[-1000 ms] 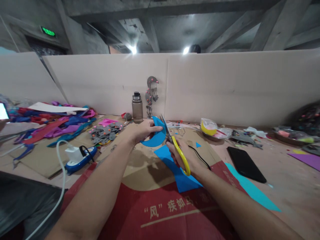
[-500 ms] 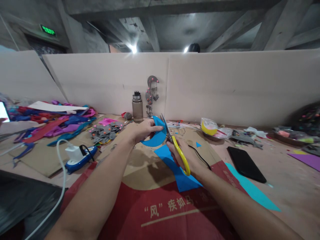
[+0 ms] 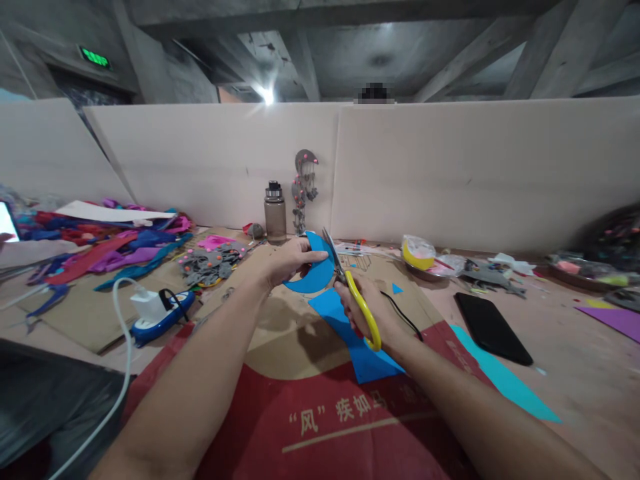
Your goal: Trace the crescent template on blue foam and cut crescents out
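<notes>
Pinched between the thumb and fingers of my left hand [image 3: 293,261] is a blue crescent-shaped piece [image 3: 320,272], thin like felt or card. My right hand [image 3: 364,300] grips a pair of yellow-handled scissors [image 3: 361,303]. Their blades point up and away, close beside the crescent's right edge; whether they touch it I cannot tell. Below my right hand lies a larger blue sheet [image 3: 373,360] with a curved cut edge, partly hidden by the hand. A small blue triangular scrap [image 3: 397,289] rests to the right, on the cardboard [image 3: 280,353].
Behind my hands stand a water bottle [image 3: 275,213] and a grey moon hanging [image 3: 305,187] against a pale partition. On the left are a power strip [image 3: 163,319], grey pinned pieces [image 3: 213,261] and colourful cloth strips [image 3: 125,247]. A black phone [image 3: 493,328] and a turquoise sheet [image 3: 505,377] lie right.
The blue crescent has shifted very slightly to the right, towards the scissors. Both hands keep their holds, nearly still.
</notes>
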The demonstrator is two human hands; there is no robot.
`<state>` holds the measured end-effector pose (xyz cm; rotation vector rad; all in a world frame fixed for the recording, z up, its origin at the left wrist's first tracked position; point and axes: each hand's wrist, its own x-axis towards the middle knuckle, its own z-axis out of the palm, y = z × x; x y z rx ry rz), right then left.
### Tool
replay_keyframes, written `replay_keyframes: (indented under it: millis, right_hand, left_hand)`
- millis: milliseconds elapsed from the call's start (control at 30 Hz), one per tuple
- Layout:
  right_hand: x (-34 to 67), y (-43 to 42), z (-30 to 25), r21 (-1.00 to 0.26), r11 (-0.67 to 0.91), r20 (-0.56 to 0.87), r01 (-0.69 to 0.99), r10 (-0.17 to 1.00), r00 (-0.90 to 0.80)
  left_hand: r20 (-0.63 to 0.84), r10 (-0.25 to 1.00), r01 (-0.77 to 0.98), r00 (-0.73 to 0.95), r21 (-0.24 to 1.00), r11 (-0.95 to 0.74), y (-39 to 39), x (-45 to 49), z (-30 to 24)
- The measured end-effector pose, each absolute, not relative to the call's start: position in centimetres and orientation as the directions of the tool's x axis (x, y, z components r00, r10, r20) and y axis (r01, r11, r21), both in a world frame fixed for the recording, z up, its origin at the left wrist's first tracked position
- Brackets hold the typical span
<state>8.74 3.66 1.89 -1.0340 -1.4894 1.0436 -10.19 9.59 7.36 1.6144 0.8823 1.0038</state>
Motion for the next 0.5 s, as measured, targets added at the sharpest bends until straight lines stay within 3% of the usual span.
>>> replay_keyframes:
  millis: [100,200,367,500]
  right_hand:
    - [8.7,4.7,1.4,-0.975,0.22,0.215,0.04,0.97,-0.115]
    - [8.9,5.6,1.4,-0.942,0.329,0.333,-0.057,0.941,-0.064]
    - [9.5,5.8,2.1,-0.892,0.449,0.449,-0.045,0.893,0.017]
    - [10.1,6.1,1.8,-0.873,0.487,0.486,-0.008,0.873,0.042]
  left_hand:
    - [0.247,0.897,-0.058,0.367,0.968,-0.243,9.7,-9.1,6.9]
    - [0.291,0.923,-0.237,0.252,0.943,-0.232,9.9,-7.6,6.2]
    - [0.217,0.975,-0.449,0.042,0.876,-0.176,9.7,-5.5,5.1]
    - [0.166,0.984,-0.484,0.057,0.867,-0.118,9.3,-4.8,4.8]
